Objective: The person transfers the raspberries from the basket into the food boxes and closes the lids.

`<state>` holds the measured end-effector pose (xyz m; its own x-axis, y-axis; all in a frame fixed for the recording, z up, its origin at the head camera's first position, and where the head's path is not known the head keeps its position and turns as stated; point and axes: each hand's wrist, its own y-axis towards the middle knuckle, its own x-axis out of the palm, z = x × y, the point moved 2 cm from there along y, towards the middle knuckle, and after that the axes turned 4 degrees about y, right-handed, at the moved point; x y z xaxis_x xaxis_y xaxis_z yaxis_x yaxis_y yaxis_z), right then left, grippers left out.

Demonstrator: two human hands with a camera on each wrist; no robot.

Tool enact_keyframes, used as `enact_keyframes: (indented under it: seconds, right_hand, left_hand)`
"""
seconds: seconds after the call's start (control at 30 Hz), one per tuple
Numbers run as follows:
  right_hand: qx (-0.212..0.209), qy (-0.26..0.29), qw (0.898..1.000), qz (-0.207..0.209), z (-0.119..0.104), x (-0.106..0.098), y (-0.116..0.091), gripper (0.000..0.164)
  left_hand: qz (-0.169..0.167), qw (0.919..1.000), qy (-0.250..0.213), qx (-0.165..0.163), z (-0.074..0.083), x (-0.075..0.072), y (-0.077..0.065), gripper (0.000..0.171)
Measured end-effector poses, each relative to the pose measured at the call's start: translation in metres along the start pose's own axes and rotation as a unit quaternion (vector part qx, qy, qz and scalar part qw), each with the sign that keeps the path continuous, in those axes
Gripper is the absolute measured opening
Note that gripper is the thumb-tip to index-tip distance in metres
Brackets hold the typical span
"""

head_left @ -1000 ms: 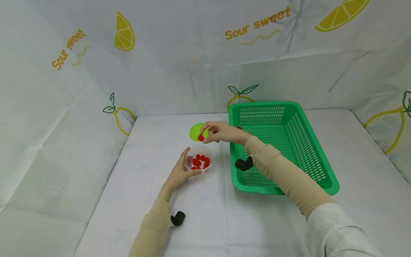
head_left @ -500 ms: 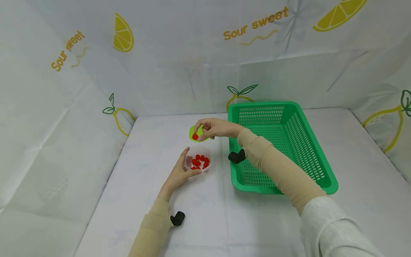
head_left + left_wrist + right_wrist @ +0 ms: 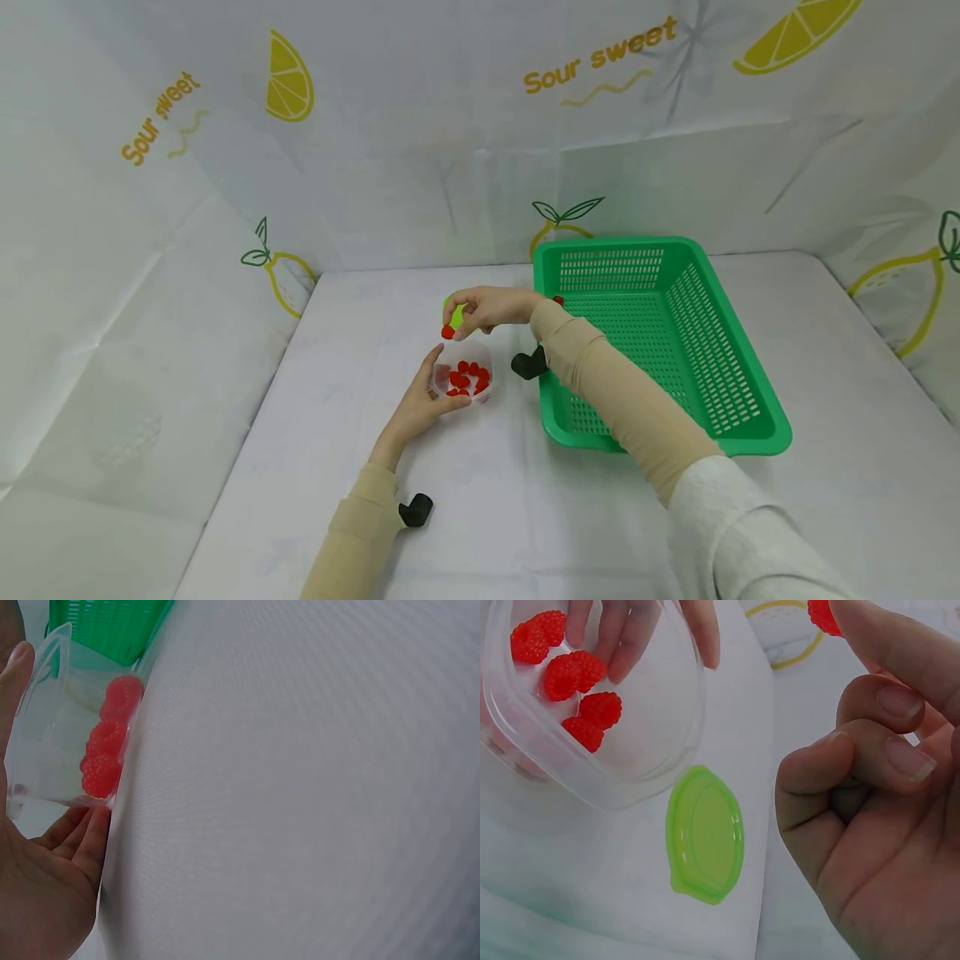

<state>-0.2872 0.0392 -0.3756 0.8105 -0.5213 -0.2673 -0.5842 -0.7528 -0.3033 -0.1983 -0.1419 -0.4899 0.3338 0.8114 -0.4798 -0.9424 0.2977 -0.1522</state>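
Observation:
A clear plastic container (image 3: 476, 354) holding several red raspberries (image 3: 106, 739) stands on the white table. My left hand (image 3: 417, 408) grips it from the left side, thumb along the near wall and fingers round the far side. Above and just behind the container, my right hand (image 3: 491, 308) pinches one raspberry (image 3: 447, 332) between thumb and fingertips. That raspberry (image 3: 825, 616) shows only in part at the top of the right wrist view. A bright green lid (image 3: 705, 836) lies on the table behind the container, partly covered by my right hand in the head view.
A large green plastic basket (image 3: 551, 417) stands to the right, under my right forearm. A bit of red (image 3: 558, 300) shows at the basket's left side, mostly hidden by the arm. A printed white cloth (image 3: 480, 200) hangs behind the table.
My right hand has moved left with the raspberry, from over the lid's right side to above the container's far rim. The left hand and the container have stayed put.

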Motion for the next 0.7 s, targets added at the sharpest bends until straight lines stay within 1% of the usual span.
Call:
enact_keyframes:
  seconds: [0.13, 0.27, 0.43, 0.57, 0.7]
  right_hand:
    - [0.026, 0.009, 1.000, -0.001, 0.009, 0.002, 0.006, 0.020]
    - [0.052, -0.015, 0.999, 0.003, 0.019, 0.003, 0.011, 0.019]
    - [0.075, -0.039, 0.996, 0.008, 0.025, 0.004, 0.013, 0.019]
    - [0.089, -0.052, 0.995, 0.002, 0.028, 0.006, 0.014, 0.020]
    - [0.098, -0.068, 0.993, -0.002, 0.030, 0.009, 0.016, 0.020]
  left_hand:
    - [0.003, 1.0000, 0.000, 0.000, -0.002, 0.001, 0.000, 0.097]
    - [0.003, 1.0000, 0.004, -0.003, -0.001, 0.001, 0.000, 0.098]
    - [0.007, 0.9999, 0.014, 0.002, 0.000, 0.000, 0.000, 0.099]
    - [0.010, 0.9997, 0.018, 0.008, -0.002, 0.000, 0.001, 0.099]
    - [0.011, 0.9997, 0.020, 0.005, -0.003, 0.001, 0.002, 0.098]
